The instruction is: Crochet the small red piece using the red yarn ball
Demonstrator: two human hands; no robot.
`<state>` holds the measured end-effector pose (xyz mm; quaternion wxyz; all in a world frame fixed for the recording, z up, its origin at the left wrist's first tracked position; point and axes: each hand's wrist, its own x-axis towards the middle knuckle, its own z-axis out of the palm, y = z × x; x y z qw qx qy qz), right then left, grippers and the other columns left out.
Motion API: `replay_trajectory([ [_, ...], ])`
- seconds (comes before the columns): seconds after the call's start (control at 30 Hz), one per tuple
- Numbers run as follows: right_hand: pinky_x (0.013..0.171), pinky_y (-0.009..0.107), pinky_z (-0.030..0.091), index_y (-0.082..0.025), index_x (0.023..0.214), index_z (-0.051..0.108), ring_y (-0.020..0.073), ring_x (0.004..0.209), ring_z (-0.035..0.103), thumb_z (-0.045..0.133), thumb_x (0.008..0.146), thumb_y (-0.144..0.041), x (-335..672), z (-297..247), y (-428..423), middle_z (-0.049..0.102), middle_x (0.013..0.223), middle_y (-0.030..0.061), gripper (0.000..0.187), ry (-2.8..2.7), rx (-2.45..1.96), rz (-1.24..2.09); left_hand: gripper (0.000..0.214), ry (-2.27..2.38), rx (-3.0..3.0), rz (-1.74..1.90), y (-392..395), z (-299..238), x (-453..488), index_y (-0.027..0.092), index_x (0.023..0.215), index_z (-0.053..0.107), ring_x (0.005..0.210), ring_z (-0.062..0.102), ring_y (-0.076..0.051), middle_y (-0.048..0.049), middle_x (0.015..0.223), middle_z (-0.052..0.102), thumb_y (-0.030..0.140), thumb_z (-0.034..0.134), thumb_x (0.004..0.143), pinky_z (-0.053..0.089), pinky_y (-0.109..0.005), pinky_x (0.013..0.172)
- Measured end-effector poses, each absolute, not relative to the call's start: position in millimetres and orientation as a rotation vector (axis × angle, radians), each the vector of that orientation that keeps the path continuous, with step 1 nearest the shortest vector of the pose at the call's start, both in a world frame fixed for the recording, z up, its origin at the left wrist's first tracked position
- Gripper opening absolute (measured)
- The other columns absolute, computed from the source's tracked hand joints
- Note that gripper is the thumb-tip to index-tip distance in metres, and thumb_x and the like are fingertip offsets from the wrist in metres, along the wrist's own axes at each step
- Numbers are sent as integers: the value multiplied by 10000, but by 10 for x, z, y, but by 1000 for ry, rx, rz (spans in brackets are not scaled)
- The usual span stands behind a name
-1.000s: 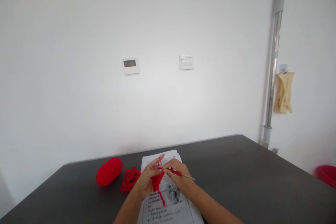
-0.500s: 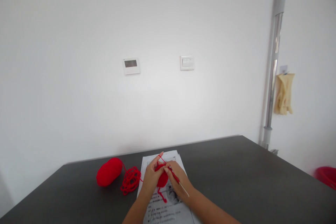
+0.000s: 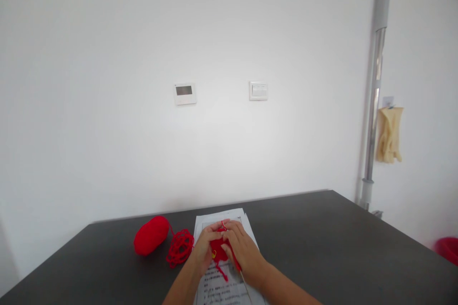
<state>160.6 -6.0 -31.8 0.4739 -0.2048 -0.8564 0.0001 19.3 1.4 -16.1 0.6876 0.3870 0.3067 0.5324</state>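
A small red crochet piece [image 3: 219, 250] is pinched in the fingers of my left hand [image 3: 204, 248], with red yarn running over the index finger. A small yellow ring, perhaps a stitch marker [image 3: 214, 254], shows on its left side, and a short red tail hangs below. My right hand [image 3: 245, 251] grips a crochet hook [image 3: 235, 262] with a red handle; its thin shaft points down toward me. The hook's working tip is hidden among the fingers. To the left, a loose tangle of red yarn [image 3: 180, 248] lies beside a red yarn ball [image 3: 151, 235].
Printed paper sheets [image 3: 225, 290] lie under my hands on the dark table [image 3: 322, 243]. Behind stands a white wall with a small panel [image 3: 185, 94] and a light switch [image 3: 258, 90]. Right of the table are a metal pole [image 3: 375, 90], hanging yellowish gloves [image 3: 390, 134] and a red container [image 3: 447, 249].
My hands have drawn closer together, and the left index finger has lowered. The hook's shaft now points more steeply downward. The yellow ring has come into sight. The whole view has shifted slightly.
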Motion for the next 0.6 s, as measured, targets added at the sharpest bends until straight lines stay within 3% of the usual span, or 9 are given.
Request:
replay_trajectory([
  [0.3, 930, 418, 461, -181, 1000, 501, 241, 1038, 509, 418, 916, -156, 1634, -253, -106, 591, 1007, 108, 121, -2152, -482, 62, 264, 580, 856, 1097, -9, -137, 135, 89, 788, 725, 547, 586, -131, -60, 619, 665, 50, 646, 539, 414, -199, 491],
  [0.6, 912, 384, 450, -178, 971, 515, 236, 1024, 511, 439, 907, -156, 1666, -260, -98, 593, 1007, 98, 102, -2166, -514, 146, 292, 568, 871, 1067, -13, -136, 141, 98, 844, 735, 562, 603, -115, -72, 668, 696, 48, 672, 562, 434, -184, 507],
])
